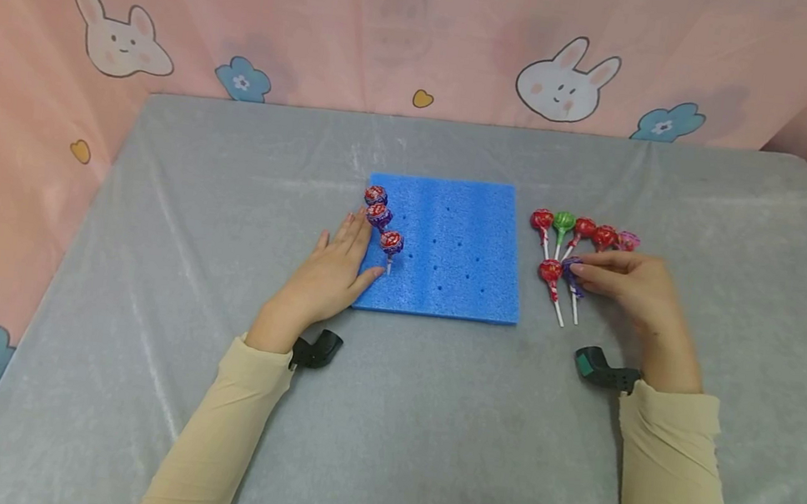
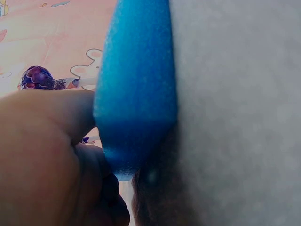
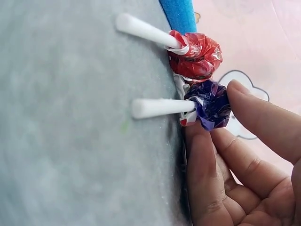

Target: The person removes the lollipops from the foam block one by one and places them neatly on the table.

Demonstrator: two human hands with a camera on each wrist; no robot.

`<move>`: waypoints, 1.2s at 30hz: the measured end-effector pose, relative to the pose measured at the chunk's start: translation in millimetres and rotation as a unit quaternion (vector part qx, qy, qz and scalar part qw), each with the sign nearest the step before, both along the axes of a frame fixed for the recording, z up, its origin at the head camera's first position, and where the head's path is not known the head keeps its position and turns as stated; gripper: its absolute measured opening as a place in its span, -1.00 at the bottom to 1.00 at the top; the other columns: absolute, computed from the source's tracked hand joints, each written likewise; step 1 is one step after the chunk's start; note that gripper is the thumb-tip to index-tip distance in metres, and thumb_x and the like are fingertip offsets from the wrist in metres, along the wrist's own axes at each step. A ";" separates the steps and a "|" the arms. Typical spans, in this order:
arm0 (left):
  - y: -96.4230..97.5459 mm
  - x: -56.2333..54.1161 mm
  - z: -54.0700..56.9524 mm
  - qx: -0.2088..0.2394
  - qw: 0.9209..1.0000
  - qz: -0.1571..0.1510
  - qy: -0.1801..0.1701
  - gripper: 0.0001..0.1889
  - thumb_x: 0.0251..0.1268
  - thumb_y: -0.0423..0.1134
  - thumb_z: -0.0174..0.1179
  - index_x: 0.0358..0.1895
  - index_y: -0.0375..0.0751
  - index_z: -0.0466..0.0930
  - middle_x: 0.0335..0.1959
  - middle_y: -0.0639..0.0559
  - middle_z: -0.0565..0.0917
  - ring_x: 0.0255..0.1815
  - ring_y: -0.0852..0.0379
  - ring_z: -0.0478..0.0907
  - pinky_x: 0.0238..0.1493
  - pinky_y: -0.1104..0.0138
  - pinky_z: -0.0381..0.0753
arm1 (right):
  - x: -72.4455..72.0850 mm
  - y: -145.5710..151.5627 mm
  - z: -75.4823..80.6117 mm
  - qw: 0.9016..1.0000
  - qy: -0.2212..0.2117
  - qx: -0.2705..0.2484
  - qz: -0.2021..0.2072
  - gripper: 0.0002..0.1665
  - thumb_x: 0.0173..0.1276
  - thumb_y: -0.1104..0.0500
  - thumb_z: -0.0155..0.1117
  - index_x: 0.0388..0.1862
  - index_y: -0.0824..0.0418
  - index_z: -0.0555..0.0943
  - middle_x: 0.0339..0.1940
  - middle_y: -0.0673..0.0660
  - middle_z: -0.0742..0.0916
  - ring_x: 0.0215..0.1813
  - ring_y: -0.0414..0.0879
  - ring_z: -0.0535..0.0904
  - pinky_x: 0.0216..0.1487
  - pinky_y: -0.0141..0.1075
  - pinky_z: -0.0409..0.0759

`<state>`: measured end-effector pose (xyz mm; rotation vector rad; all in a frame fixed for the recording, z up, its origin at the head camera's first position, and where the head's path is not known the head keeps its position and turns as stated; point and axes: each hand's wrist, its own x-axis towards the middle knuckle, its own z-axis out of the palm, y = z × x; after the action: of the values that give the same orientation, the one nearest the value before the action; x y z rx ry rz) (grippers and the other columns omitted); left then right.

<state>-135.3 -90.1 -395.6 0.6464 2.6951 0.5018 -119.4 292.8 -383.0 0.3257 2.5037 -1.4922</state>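
Note:
A blue foam board [image 1: 449, 249] with small holes lies on the grey table. Three lollipops [image 1: 391, 243] in red and purple wrappers stand upright along its left side. My left hand [image 1: 329, 272] rests at the board's left edge, fingers extended, thumb over the front left corner; the left wrist view shows it close against the foam [image 2: 136, 84]. To the right of the board, my right hand [image 1: 629, 288] pinches the head of a purple-wrapped lollipop [image 3: 211, 106] between thumb and fingers. Its white stick points toward me, beside a red lollipop [image 1: 550, 272].
Beyond my right hand lies a row of lollipops: red ones [image 1: 542, 219], a green one [image 1: 563, 221] and a pink one [image 1: 627, 241]. A pink curtain [image 1: 431, 28] with rabbit prints hangs behind the grey-covered table [image 1: 456, 435].

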 end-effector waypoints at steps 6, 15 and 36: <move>-0.5 -1.6 1.2 -0.001 1.000 0.002 0.003 -0.27 0.52 0.07 -0.28 0.48 -0.34 -0.29 0.51 -0.13 -0.36 0.50 0.00 -0.44 0.42 0.03 -0.34 | -3.7 -2.0 1.8 0.999 -0.003 0.034 0.010 -0.41 0.25 0.05 0.36 0.05 0.52 0.55 -0.46 -0.33 0.63 -0.38 -0.45 0.57 -0.33 -0.55 0.49; -0.9 -3.2 3.4 0.010 1.000 0.004 0.012 -0.27 0.52 0.07 -0.27 0.48 -0.37 -0.26 0.52 -0.15 -0.33 0.50 -0.01 -0.42 0.42 0.03 -0.34 | -6.6 -0.2 3.1 1.000 0.011 0.015 0.007 -0.49 0.26 0.13 0.34 0.01 0.53 0.57 -0.44 -0.31 0.64 -0.38 -0.44 0.59 -0.31 -0.57 0.51; 0.0 3.5 0.8 0.009 1.000 0.001 0.013 -0.28 0.51 0.05 -0.23 0.48 -0.35 -0.24 0.52 -0.15 -0.30 0.51 -0.03 -0.38 0.42 -0.01 -0.30 | 8.9 -4.6 15.8 0.998 0.054 0.020 -0.015 -0.62 0.29 0.04 0.31 -0.10 0.33 0.67 -0.37 -0.25 0.64 -0.27 -0.27 0.53 -0.21 -0.45 0.44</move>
<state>-131.8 -90.1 -394.8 0.6605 2.7176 0.5224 -110.5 288.2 -367.2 0.2973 2.6263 -1.5117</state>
